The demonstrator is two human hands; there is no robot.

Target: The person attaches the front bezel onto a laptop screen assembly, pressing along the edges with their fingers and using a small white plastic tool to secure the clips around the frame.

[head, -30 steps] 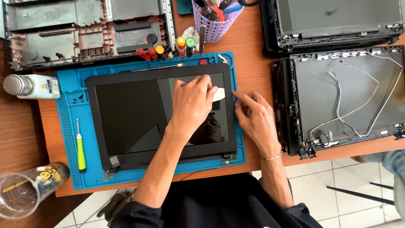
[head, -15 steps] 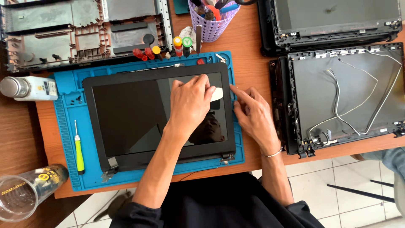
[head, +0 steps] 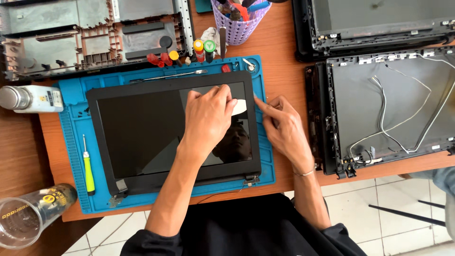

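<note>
**Pick at the bezel's right edge**

Wooden tabletop (head: 284, 52) over white floor tiles carries a blue mat (head: 71, 142) along its near edge, and on the mat lies a black laptop screen (head: 142, 132), glass up, glossy enough to mirror the person, hinges toward the near edge. Since a second ago the view has shifted slightly, but screen and both hands have barely moved: the work sits at the same spot on the bezel's right side.

Left hand (head: 206, 118) lies flat on the glass near the far right corner, fingers pressed together over a white pick (head: 241, 106). Right hand (head: 284, 130) rests at the screen's right edge, forefinger and thumb pinched at the bezel seam; whether they hold anything I cannot tell.

Two stripped lids (head: 388, 114) lie toward the right edge, a bare chassis (head: 95, 38) at the far left, a green screwdriver (head: 88, 170) on the mat's left.
</note>
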